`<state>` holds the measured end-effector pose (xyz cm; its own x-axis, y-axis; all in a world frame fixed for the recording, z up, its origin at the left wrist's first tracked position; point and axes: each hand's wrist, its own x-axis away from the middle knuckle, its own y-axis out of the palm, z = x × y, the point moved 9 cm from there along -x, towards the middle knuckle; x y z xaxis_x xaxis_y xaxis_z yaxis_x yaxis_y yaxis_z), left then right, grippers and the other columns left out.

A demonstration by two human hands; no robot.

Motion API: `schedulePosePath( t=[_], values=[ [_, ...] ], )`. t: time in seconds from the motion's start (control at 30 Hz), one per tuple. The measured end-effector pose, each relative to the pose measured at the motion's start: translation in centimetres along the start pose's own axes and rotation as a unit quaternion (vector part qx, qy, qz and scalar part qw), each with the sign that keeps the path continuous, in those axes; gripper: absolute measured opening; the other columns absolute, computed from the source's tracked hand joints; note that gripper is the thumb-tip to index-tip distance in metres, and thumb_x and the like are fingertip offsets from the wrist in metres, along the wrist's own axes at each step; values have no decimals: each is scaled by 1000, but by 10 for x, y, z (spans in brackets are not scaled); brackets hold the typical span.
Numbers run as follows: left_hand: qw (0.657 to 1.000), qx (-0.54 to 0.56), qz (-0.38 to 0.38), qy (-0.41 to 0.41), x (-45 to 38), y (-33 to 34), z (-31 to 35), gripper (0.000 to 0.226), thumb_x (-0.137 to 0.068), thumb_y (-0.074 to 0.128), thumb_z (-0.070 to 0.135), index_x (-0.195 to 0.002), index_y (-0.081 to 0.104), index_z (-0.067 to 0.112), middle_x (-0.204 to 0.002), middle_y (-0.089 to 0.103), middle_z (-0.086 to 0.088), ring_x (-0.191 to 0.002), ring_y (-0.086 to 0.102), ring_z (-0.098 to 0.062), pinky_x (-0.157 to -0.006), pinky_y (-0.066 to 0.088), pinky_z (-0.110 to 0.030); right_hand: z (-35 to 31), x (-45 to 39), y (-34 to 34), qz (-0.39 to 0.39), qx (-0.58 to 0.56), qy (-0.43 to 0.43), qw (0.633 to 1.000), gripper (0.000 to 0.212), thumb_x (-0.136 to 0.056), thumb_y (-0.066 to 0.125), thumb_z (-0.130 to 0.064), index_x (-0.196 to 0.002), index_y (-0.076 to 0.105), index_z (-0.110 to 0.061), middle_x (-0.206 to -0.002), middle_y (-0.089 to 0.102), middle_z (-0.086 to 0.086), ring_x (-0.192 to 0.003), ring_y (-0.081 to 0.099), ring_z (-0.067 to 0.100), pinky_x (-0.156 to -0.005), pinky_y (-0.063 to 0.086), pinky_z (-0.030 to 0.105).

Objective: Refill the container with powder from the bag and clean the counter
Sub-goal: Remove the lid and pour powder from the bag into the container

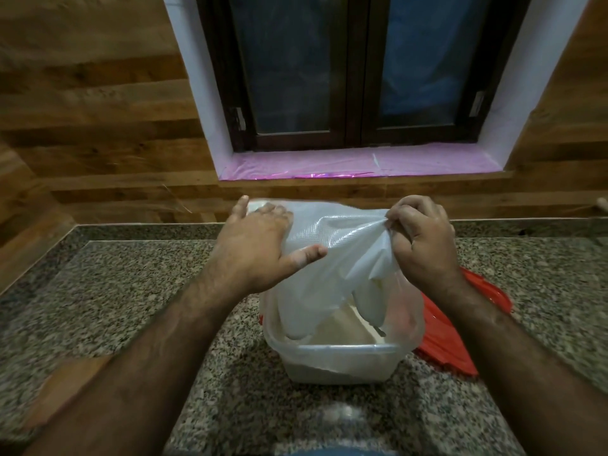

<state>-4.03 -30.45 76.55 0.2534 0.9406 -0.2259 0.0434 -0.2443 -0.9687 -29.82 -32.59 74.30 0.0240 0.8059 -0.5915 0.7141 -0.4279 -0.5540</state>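
- Right now the bag [332, 255], a clear plastic one with a fine woven sheen, hangs upended above the container [339, 360], its mouth drooping down inside the container's rim.
- Left hand [260, 245] lies flat against the bag's upper left side, fingers straight and spread, thumb pointing right across the plastic; its grip is slack, pressing rather than clutching.
- Right hand [421, 238] has its grip closed on the bag's upper right corner, the plastic bunched and pinched between curled fingers and thumb.
- Pale powder [342, 330] sits in the container, and more of it whitens the folds of the bag hanging inside.
- Translucent and roughly square, the container stands on the speckled granite bench [131, 307], near its front edge and between the two forearms.
- A red lid [460, 327] lies flat on the bench just beside the container's right side, partly hidden by the right forearm.
- Behind the bench rises a wall of wood-look panels [98, 110], with a dark-framed window [355, 70] above a sill covered in pink film [355, 162].
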Motion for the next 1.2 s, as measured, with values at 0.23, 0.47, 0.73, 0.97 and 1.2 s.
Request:
schedulePosePath(
  t=[0.23, 0.47, 0.73, 0.97, 1.2],
  values=[
    [952, 246, 76, -167, 8, -4, -33, 128, -81, 48, 98, -174, 1, 24, -183, -2, -4, -167, 7, -25, -133, 15, -54, 4, -3, -6, 7, -1, 5, 1000, 22, -84, 58, -22, -97, 76, -22, -110, 53, -21, -106, 44, 10, -94, 49, 56],
    [662, 709, 52, -238, 17, 42, -40, 56, -91, 82, 44, -137, 68, 16, -123, 81, -4, -116, 77, -29, -98, 62, -49, 8, -5, -9, -6, -45, -1, 999, 19, -88, 62, -21, -97, 78, -17, -109, 60, -11, -109, 53, 18, -88, 43, 33],
    [573, 725, 158, -349, 15, 52, -60, 15, -111, 60, 19, -119, 70, 12, -109, 82, -13, -102, 81, -33, -82, 68, -48, 16, -4, -10, 0, -147, 25, 989, 54, -81, 92, -19, -126, 70, -37, -136, 55, -6, -130, 56, 15, -106, 56, 50],
    [462, 782, 108, -404, 15, 76, -75, 23, -112, 56, 19, -129, 65, 5, -115, 81, -20, -96, 83, -36, -81, 68, -55, 50, 47, 44, -72, -414, 274, 865, 142, -48, 107, -16, -164, 28, -32, -151, 56, 5, -132, 63, 25, -98, 62, 49],
    [422, 811, 40, -403, 8, 90, -66, 19, -114, 54, 18, -121, 60, 2, -92, 82, -21, -79, 83, -34, -59, 67, -46, 57, 59, 73, -177, -230, 270, 918, 79, -63, 95, 0, -129, 61, -25, -119, 74, -1, -114, 71, 21, -93, 64, 49]
  ],
)
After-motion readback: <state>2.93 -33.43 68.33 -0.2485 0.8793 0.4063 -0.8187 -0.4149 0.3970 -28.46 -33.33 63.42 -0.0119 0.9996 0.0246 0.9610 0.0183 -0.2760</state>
